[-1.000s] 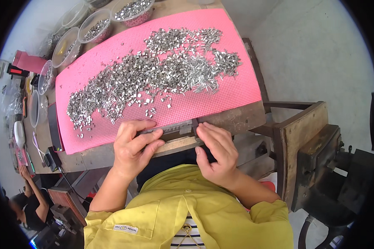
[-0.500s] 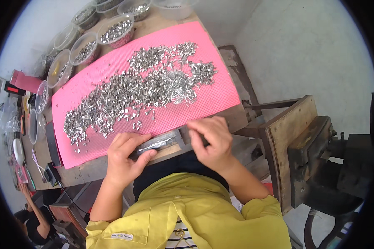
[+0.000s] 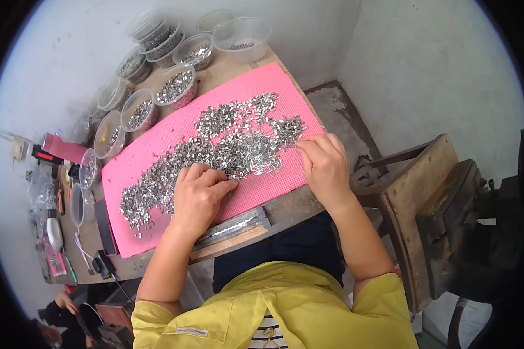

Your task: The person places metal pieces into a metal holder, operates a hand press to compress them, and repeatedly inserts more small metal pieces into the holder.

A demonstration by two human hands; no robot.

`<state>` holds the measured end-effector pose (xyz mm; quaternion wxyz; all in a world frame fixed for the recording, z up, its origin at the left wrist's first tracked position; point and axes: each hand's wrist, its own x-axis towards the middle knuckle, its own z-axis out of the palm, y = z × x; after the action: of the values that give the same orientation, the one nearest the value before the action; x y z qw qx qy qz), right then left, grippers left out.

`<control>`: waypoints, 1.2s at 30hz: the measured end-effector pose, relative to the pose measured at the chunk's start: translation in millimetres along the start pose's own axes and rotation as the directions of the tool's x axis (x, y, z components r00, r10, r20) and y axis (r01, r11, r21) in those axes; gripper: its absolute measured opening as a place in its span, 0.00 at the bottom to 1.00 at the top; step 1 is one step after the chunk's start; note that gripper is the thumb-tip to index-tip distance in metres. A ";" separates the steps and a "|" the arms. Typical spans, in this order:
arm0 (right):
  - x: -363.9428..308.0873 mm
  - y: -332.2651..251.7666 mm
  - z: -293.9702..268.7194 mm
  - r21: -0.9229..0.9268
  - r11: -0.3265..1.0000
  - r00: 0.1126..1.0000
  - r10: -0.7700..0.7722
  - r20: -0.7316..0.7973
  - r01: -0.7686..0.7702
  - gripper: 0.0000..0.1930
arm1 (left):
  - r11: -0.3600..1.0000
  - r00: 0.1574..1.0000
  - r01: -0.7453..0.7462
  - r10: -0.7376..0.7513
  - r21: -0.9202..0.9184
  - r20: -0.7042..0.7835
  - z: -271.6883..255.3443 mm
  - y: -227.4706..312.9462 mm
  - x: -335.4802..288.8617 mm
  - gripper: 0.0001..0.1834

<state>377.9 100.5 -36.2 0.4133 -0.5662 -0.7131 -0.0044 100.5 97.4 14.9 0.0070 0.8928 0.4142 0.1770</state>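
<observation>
A wide heap of small silvery metal pieces (image 3: 183,160) lies across a pink textured mat (image 3: 262,195). At the heap's near edge, my left hand (image 3: 199,195) rests with curled fingers and thumb drawn together; whatever they hold, if anything, is too small to make out. My right hand (image 3: 327,168) is at the mat's right edge, its thumb and fingertips pinched beside the right end of the heap. What sits in that pinch is hidden. Between my body and the mat, a narrow metal fixture (image 3: 234,228) holding a row of shiny pieces lies along the table edge, untouched.
Several clear plastic bowls (image 3: 174,87) of metal pieces stand behind and left of the mat. A large clear tub (image 3: 241,41) is at the back. Dark machinery on a wooden stand (image 3: 407,180) stands right. Another person's hand (image 3: 66,302) shows at lower left.
Both hands have left the metal fixture and moved forward onto the mat, the left to the heap's near edge, the right to its right end. The whole view has shifted slightly.
</observation>
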 end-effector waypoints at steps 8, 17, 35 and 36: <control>1.3 -1.5 0.1 0.001 0.999 0.998 -0.041 0.047 0.041 0.04 | 0.985 0.983 -0.120 0.101 0.121 0.151 -16.3 -0.3 9.9 0.08; 2.2 -3.3 -9.1 0.082 0.997 0.994 0.003 0.107 -0.012 0.05 | 0.956 0.984 -0.121 0.080 0.266 0.159 -28.1 8.8 -7.6 0.06; 1.7 -8.6 -22.6 0.179 0.983 0.990 0.025 0.137 -0.050 0.06 | 0.996 0.990 0.066 -0.058 -0.060 0.126 -19.6 18.8 -20.2 0.06; 2.6 -9.1 -21.8 0.189 0.982 0.989 -0.015 0.147 -0.013 0.06 | 0.993 0.990 0.086 -0.077 -0.077 0.115 -19.2 19.1 -21.4 0.05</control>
<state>383.2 89.0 -16.2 0.4114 -0.5229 -0.7391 0.1050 95.7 66.4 29.4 0.0741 0.8825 0.4417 0.1432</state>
